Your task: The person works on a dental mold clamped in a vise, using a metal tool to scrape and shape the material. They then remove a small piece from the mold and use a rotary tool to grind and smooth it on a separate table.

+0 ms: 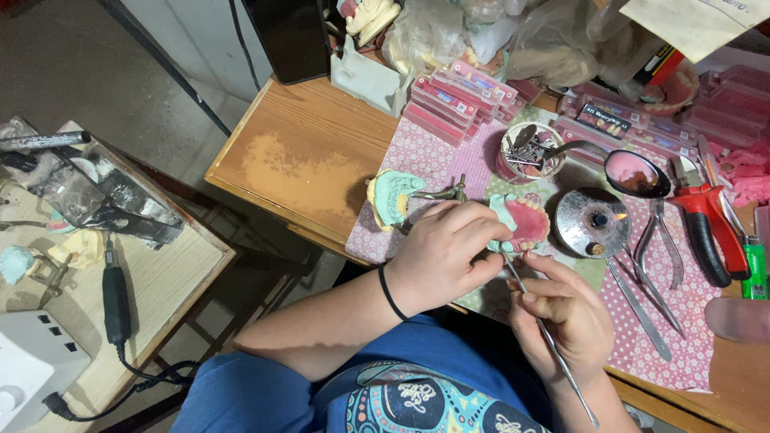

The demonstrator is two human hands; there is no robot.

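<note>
Fingers of my left hand (pixel 439 255) pinch a pink wax denture on its pale green plaster cast (pixel 521 222) above the wooden desk (pixel 297 152); my right hand (pixel 561 317) fingers pinch a thin metal carving tool (pixel 549 341) touching it.

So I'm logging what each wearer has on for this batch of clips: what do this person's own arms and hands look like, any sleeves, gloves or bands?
Both arms are bare to above the elbow, with no sleeves and no gloves. The left hand has a thin black band round its wrist. The right hand shows no band, ring or watch. Fingernails look short and unpainted.
</note>
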